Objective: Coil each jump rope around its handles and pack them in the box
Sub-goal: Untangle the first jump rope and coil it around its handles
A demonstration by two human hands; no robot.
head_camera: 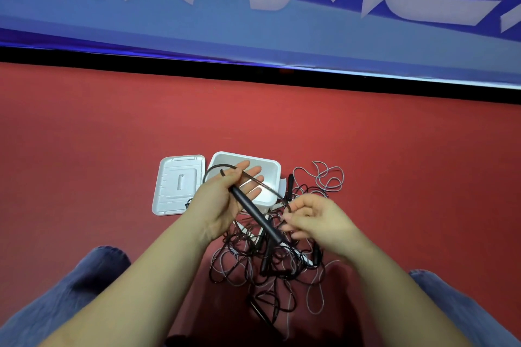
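Note:
A white box (272, 167) stands open on the red floor, with its white lid (176, 184) lying flat to its left. My left hand (228, 197) is over the box's near side and holds a dark jump-rope handle (255, 213) that slants down to the right, thumb against it and fingers stretched out. The handle's thin cord (217, 167) loops over my left fingers and runs right to my right hand (313, 220), which pinches it with curled fingers. Below both hands lies a tangled heap of dark ropes and handles (265, 267).
A loose grey cord (328, 177) curls on the floor to the right of the box. My knees in blue trousers (84, 284) frame the heap at both lower corners. A blue banner with white characters (253, 8) runs along the far wall.

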